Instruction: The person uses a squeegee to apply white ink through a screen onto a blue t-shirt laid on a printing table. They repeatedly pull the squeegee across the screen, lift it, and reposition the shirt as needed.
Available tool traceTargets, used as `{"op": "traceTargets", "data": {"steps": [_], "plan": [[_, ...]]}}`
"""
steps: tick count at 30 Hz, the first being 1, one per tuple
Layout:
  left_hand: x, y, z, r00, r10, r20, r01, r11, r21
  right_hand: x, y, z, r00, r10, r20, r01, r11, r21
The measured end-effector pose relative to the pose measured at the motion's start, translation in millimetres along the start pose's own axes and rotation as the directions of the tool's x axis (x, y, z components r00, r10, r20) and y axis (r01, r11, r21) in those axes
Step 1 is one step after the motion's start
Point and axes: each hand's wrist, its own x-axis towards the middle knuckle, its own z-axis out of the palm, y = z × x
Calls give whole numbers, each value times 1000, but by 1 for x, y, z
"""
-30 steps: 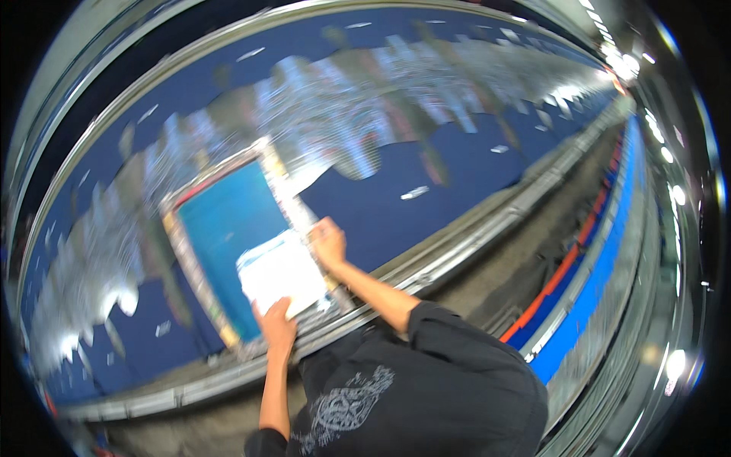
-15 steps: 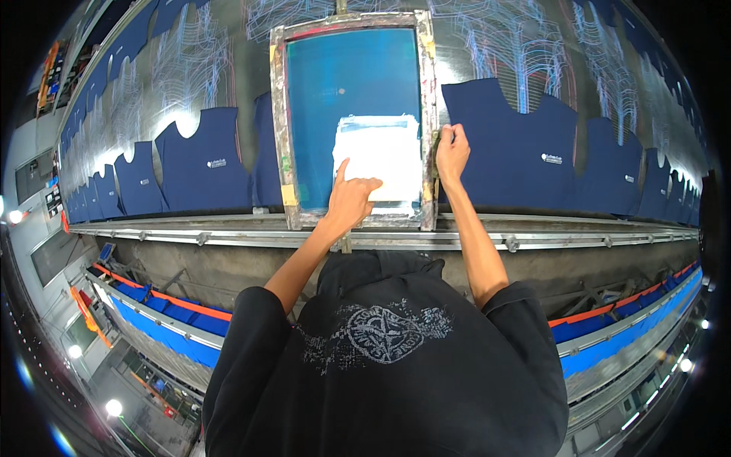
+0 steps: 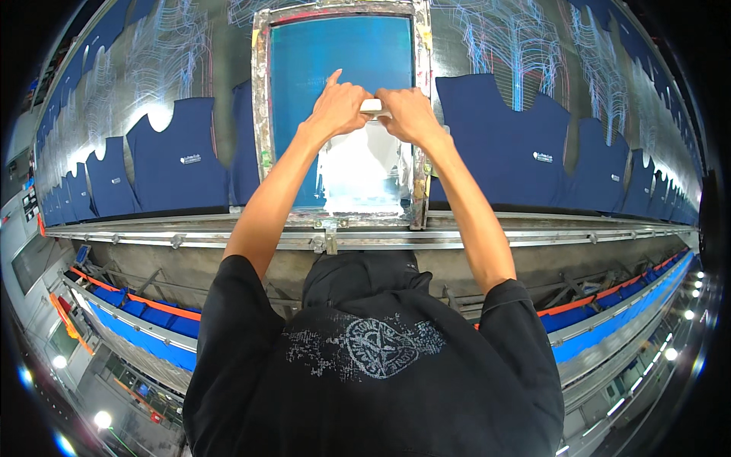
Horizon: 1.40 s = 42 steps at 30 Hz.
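Note:
A screen printing frame [image 3: 418, 53] with teal mesh [image 3: 335, 42] lies on the long table among navy fabric pieces [image 3: 495, 145]. My left hand [image 3: 339, 107] and my right hand [image 3: 407, 114] grip a pale squeegee bar [image 3: 371, 107] over the middle of the screen, the left index finger stretched out along the mesh and the other fingers curled on the bar. A patch of white ink [image 3: 362, 179] covers the lower right of the mesh beneath them. The squeegee's blade is hard to make out.
A row of navy garment panels [image 3: 171, 167] with small white prints runs along both sides. A metal rail [image 3: 472, 238] edges the table. Behind me are blue troughs with orange edges [image 3: 137, 320] and, at the far left, a grey floor [image 3: 106, 396].
Both hands have moved up the screen and together, now closed on the squeegee bar. Earlier they lay lower, the right at the frame's side. The screen stands square in view after a blurred, tilted view.

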Motion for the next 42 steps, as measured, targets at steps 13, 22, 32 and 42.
{"op": "traceTargets", "data": {"steps": [13, 22, 32, 42], "plan": [[-60, 28, 20, 1000, -21, 16, 23, 996, -85, -56, -33, 32, 992, 57, -111, -63, 997, -52], [-107, 50, 48, 996, 0, 94, 4, 999, -39, -110, -60, 62, 989, 98, -113, -97, 995, 10], [-15, 9, -1, 999, 18, 34, -17, 1000, -13, -16, -8, 24, 989, 60, -132, -66, 997, -42], [-128, 61, 47, 974, -48, 223, 80, 988, -134, -135, -77, 45, 966, 244, 83, -256, 948, 191]]}}
